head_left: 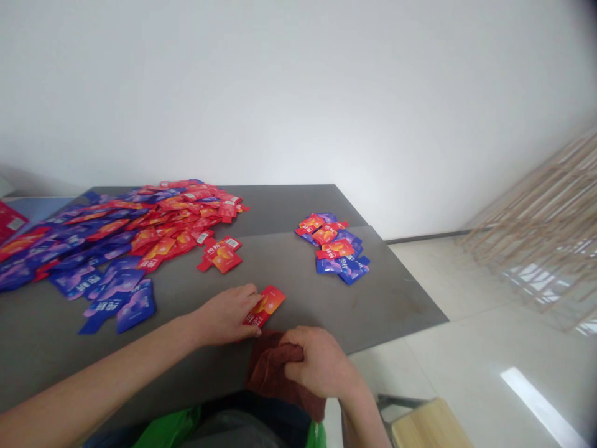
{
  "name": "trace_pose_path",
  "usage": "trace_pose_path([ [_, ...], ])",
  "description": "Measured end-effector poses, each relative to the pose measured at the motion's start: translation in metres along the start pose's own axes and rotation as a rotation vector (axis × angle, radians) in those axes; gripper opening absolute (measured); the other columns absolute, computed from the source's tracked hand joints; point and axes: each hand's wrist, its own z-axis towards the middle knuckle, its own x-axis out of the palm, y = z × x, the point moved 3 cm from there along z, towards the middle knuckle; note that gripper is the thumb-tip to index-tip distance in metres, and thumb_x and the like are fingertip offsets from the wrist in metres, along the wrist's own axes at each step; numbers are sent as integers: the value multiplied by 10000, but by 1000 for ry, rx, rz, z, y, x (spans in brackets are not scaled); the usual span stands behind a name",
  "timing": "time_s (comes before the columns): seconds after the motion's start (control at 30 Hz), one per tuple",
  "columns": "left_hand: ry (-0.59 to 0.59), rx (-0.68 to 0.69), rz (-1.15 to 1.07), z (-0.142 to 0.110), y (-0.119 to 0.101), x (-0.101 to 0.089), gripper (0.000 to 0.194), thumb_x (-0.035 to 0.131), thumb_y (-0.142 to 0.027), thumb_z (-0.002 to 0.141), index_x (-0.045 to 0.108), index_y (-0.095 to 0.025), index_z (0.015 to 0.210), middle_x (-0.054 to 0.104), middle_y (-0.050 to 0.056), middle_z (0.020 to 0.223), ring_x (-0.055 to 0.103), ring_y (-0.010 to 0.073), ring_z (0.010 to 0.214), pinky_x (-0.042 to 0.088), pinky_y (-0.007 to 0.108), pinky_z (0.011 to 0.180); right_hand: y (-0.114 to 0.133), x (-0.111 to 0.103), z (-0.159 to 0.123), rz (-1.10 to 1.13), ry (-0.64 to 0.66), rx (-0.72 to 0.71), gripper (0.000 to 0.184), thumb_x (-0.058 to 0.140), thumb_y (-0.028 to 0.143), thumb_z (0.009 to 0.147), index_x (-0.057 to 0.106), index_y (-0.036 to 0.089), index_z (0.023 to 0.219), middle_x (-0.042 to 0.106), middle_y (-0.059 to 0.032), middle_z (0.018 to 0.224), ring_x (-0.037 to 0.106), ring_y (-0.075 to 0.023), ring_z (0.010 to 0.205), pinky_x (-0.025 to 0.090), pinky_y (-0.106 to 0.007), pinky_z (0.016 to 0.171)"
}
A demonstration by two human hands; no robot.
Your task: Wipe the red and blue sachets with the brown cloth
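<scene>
My left hand (233, 314) grips a red and orange sachet (271, 302) by its left side, just above the grey table (298, 274) near the front edge. Beside it, my right hand (319, 361) is closed on a bunched brown cloth (265, 367) that hangs over the table's edge. The cloth's upper end lies close to the sachet's lower end; whether they touch I cannot tell. A few red sachets (222, 255) lie beyond my left hand. Farther right sits a small pile of blue and red sachets (333, 246).
A large heap of red and blue sachets (153, 224) spreads over the table's left side. A white wall (298, 93) stands behind. On the right are a wooden stool (431, 426) and a slatted bamboo rack (545, 230). A green bag (168, 429) is below the table edge.
</scene>
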Motion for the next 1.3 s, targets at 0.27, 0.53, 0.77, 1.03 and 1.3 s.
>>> trace_pose_path([
  [0.27,42,52,17,10,-8,-8,182,597,-204,756,680,-185,916,666,91,1017,685,269,888,526,372,801,0,0,-1,-9,-26,-3,196,665,229,716,719,279,897,696,49,840,601,-153,788,328,-252,688],
  [0.53,52,43,-185,20,27,-21,214,536,-174,748,697,-180,888,710,54,922,678,239,889,485,307,790,-5,-2,-2,138,-57,-6,262,635,180,697,742,278,915,701,52,839,614,-153,790,381,-237,721],
  [0.77,176,-11,-477,4,50,-24,285,564,-287,815,767,-226,1006,757,5,953,691,221,899,482,261,770,-12,2,2,484,-163,94,249,626,163,724,762,245,916,709,45,821,623,-165,784,434,-245,709],
  [1.03,114,-87,-646,-12,65,-13,245,575,-346,845,750,-217,959,743,7,891,676,207,811,482,264,713,-17,2,-8,597,-936,248,276,661,402,912,696,210,1107,743,-50,1056,684,-228,974,517,-343,877],
  [1.3,-141,-142,-832,-32,74,20,260,570,-419,917,681,-193,981,712,10,864,680,194,763,538,287,709,70,71,61,-291,-535,-163,355,671,318,881,638,258,1230,647,-77,1168,621,-263,1049,525,-372,850],
])
